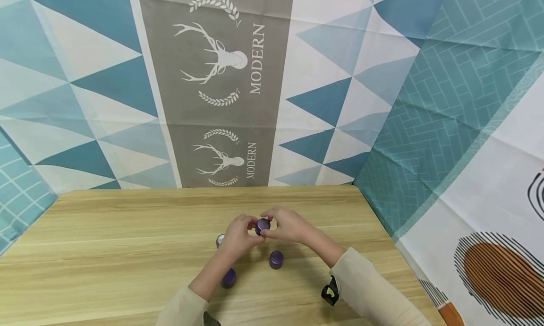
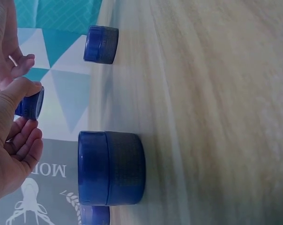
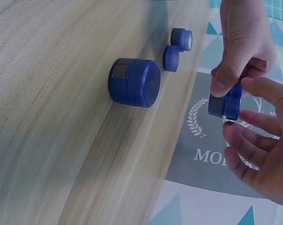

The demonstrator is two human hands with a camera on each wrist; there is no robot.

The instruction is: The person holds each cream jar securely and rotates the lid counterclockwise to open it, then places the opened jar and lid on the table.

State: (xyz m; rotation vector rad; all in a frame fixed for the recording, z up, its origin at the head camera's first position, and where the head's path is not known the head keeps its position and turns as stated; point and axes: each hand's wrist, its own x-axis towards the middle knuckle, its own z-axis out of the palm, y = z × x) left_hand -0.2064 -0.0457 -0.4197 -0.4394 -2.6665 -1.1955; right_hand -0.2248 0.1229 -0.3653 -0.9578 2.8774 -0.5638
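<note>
Holding one small purple jar (image 1: 262, 226) above the bench (image 1: 106, 250), both hands (image 1: 238, 236) (image 1: 289, 224) pinching it; lid seemingly mid-turn. Three jars (image 1: 276, 259) waiting on bench, apparently untouched.

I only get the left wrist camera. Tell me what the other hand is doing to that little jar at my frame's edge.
Observer: The head view shows the right hand gripping the small jar together with the left hand, lifted off the table.
Operator: Describe the grip.
Observer: In the right wrist view the left thumb presses on the jar's side, and the right hand's fingers curl beneath it.
Operator: Give me the nearest loose jar.
Observer: In the head view a purple jar stands on the table just below the right hand, apart from it.
</note>
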